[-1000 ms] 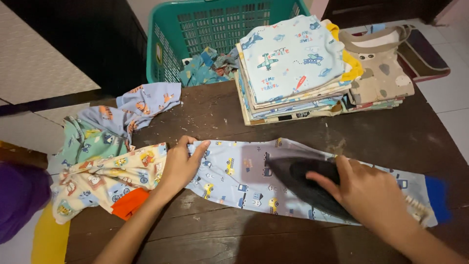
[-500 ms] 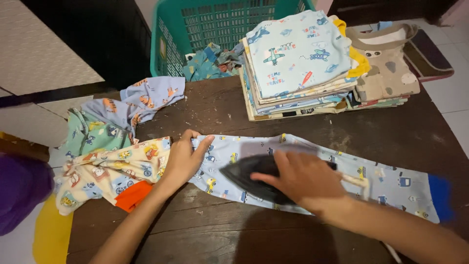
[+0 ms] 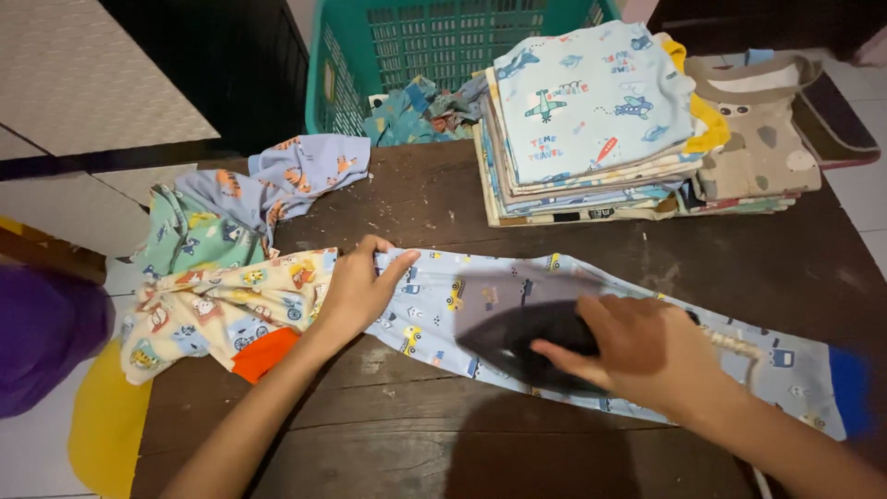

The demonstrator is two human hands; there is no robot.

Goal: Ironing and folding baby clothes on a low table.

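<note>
Trousers [image 3: 647,356], pale blue with car print, lie flat along the counter's near edge | our left hand [image 3: 356,294] presses open-palmed on their left end, holding the cloth taut | our right hand [image 3: 651,356] grips the dark iron [image 3: 522,342] mid-leg | unironed clothes [image 3: 212,277] wait at the left edge | folded stack [image 3: 601,120] at the far edge.

The scene is viewed from a single head-worn camera, angled steeply downward and forward over the dark brown wooden counter [image 3: 573,240] at close range. Both forearms are seen entering from the lower edge. The teal plastic slatted laundry basket [image 3: 443,46] is cut off by the top edge, and pale floor tiles [image 3: 55,83] are glimpsed at the far left.
</note>
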